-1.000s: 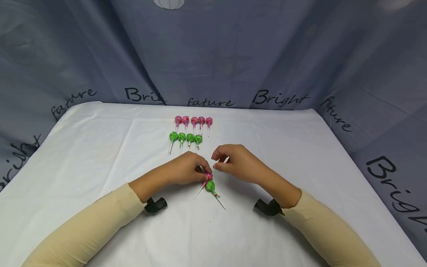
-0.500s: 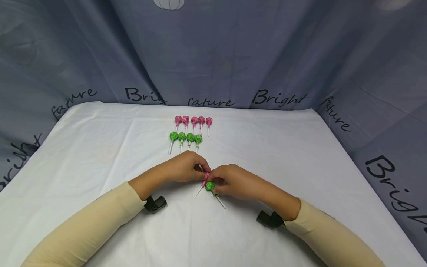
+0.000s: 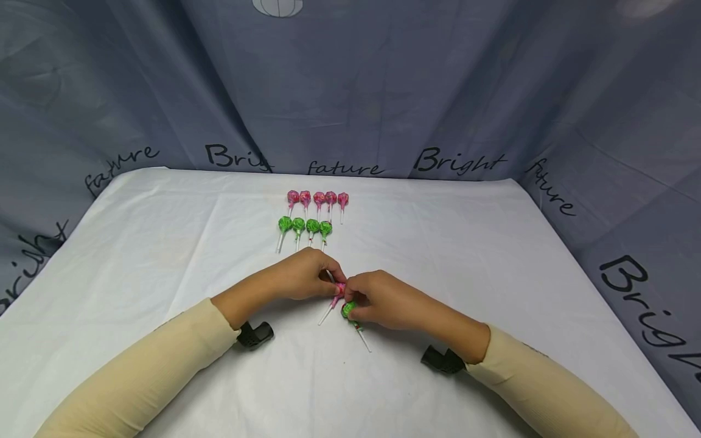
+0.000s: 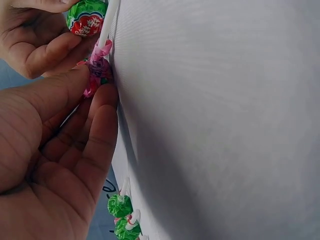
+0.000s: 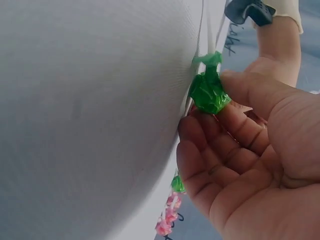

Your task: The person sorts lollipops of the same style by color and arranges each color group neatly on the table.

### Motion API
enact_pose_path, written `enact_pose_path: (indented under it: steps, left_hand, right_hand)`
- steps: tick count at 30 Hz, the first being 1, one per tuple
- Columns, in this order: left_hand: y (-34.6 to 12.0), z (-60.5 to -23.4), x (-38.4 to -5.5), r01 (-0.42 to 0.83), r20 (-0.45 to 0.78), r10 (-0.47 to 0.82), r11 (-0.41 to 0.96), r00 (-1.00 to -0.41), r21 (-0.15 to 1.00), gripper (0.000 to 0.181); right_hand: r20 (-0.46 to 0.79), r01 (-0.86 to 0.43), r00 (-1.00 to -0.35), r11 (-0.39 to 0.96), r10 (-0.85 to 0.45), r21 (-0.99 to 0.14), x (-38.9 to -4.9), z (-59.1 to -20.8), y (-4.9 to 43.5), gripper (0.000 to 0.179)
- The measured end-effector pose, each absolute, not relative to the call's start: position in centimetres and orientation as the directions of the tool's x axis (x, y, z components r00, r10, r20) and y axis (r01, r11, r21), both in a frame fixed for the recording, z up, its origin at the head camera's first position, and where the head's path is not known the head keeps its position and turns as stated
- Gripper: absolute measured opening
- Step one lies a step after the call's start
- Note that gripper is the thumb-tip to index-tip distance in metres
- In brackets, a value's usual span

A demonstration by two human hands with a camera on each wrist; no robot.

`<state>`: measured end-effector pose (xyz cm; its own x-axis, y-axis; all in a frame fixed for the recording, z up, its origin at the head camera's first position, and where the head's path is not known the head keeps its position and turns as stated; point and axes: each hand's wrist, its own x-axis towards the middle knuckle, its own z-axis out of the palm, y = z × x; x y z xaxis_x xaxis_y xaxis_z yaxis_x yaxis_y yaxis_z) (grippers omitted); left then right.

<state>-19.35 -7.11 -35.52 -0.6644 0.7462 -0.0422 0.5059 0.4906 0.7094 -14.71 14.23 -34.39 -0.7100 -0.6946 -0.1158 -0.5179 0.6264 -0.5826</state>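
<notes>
My left hand (image 3: 306, 275) pinches the wrapped head of a pink lollipop (image 4: 98, 69) between thumb and fingers; its white stick points toward me on the cloth. Right beside it, my right hand (image 3: 383, 299) has thumb and fingers at the head of a green lollipop (image 5: 209, 92), gripping it. That lollipop's stick slants toward the near right in the head view. The left wrist view shows its green wrapper with a red label patch. Fingers of both hands are close together, partly hiding the two candy heads.
Behind the hands, several pink lollipops (image 3: 319, 198) lie in a row near the back of the white-covered table (image 3: 465, 237). In front of these is a row of several green lollipops (image 3: 298, 225), sticks toward me. A grey printed curtain (image 3: 350, 91) hangs behind.
My right hand has come down and toward me onto the green lollipop, which has shifted slightly nearer and right, away from the pink one. The left hand stays nearly still on the pink lollipop.
</notes>
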Motion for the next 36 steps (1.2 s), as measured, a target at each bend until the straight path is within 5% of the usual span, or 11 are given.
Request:
enact_pose_path:
  steps: [24,31,36]
  left_hand:
    - [-7.3,-35.5,-19.8,0.498,-0.079,0.747,0.514,-0.660,0.698,0.005]
    - [-7.6,-33.7,-22.0,0.508,-0.065,0.709,0.563,-0.702,0.651,0.030]
    - [-7.1,-31.3,-24.9,0.511,-0.041,0.673,0.599,-0.739,0.617,0.026]
  right_hand:
    - [-0.082,-0.563,-0.696,0.613,-0.713,-0.554,-14.8,-34.6,14.8,0.017]
    - [-0.096,-0.553,-0.698,0.620,-0.709,-0.557,-14.8,-34.6,14.8,0.017]
    - [-0.100,-0.548,-0.697,0.618,-0.710,-0.564,-14.8,-34.5,14.9,0.017]
